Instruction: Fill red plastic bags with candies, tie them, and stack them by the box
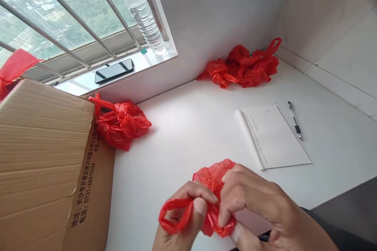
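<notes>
Between my hands is a red plastic bag (212, 175), gathered and crumpled, near the front of the white table. My left hand (188, 213) pinches it between thumb and fingers, and a loop of the bag sticks out past the thumb on the left. My right hand (250, 204) grips the bunched plastic just beside it, thumb below and fingers over the top. The hands nearly touch. Whatever may be inside the bag is hidden.
A cardboard box (38, 149) stands at left, a knotted red bag (123, 123) against it. More red bags (244, 66) lie by the back wall. A notebook (273, 137) and pen (295, 120) lie at right. The windowsill holds a phone (114, 71) and water bottle (145, 19).
</notes>
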Demonstrator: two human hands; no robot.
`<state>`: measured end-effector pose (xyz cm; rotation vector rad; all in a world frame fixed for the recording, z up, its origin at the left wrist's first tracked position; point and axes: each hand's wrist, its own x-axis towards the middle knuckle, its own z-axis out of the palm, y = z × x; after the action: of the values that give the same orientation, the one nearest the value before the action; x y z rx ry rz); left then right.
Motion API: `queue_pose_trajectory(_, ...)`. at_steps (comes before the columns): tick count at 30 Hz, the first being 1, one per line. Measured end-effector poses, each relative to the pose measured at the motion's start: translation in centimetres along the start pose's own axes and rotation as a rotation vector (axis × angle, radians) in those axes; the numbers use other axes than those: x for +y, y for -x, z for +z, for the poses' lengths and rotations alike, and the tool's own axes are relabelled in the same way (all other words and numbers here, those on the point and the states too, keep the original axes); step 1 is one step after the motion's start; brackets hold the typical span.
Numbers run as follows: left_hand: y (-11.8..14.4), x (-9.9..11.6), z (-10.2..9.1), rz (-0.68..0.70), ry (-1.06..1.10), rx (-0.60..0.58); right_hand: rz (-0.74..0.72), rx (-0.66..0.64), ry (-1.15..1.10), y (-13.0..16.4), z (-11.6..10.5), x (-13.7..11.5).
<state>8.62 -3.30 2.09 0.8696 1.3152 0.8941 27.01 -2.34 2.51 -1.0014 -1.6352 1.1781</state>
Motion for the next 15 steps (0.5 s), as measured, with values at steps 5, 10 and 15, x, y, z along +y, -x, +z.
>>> queue_pose_trajectory(5, -0.5, -0.6, -0.6, 0.251, -0.156, -0.248, -0.002, -0.178, 0.001, -1.3, -0.1, 2.7)
queue_pose_trajectory(10, -0.9, -2.0, -1.2, 0.679, -0.523, -0.062, 0.28, -0.321, -0.066, -2.4, -0.1, 4.2)
queue_pose_trajectory(15, -1.7, -3.2, -1.5, 0.964, -0.622, 0.024, 0.396, -0.564, -0.177, -2.4, -0.1, 4.8)
